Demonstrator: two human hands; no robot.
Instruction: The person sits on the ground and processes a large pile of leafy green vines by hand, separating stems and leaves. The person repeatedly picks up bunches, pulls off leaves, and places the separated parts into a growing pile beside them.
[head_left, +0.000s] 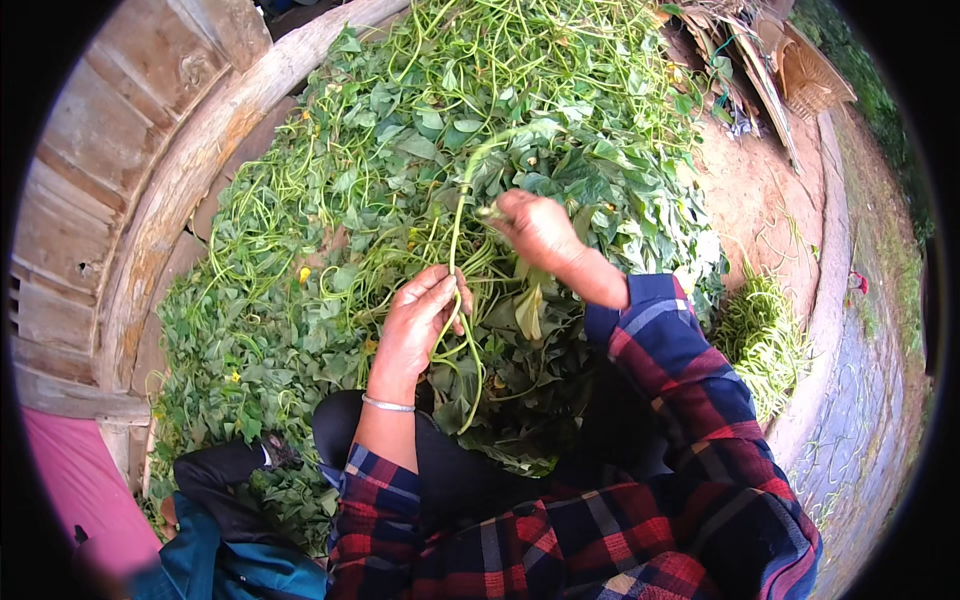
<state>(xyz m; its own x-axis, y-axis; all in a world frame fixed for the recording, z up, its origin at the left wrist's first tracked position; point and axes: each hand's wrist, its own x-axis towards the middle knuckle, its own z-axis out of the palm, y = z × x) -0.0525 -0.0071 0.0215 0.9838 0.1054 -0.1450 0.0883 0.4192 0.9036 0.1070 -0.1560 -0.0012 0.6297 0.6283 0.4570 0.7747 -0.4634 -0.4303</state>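
Observation:
A long green vine stem (457, 225) runs upright in front of me, curving over at its top and bending down below my grip. My left hand (415, 315) pinches this stem between thumb and fingers. To the right of it, my right hand (540, 235) is closed, with a blurred pale green stem piece (488, 212) poking out at the fingertips; the rest of that piece is hidden by the fingers. A limp yellowish leaf (528, 308) hangs below my right wrist. Both hands are above a large heap of leafy green vines (400, 150).
At right lies a pile of light green stems (765, 345) beside the ledge edge. A woven basket (810, 80) stands at the far right. Wooden planks (80, 210) and a log beam (160, 230) border the left. Another person's dark-trousered leg (215, 485) is at lower left.

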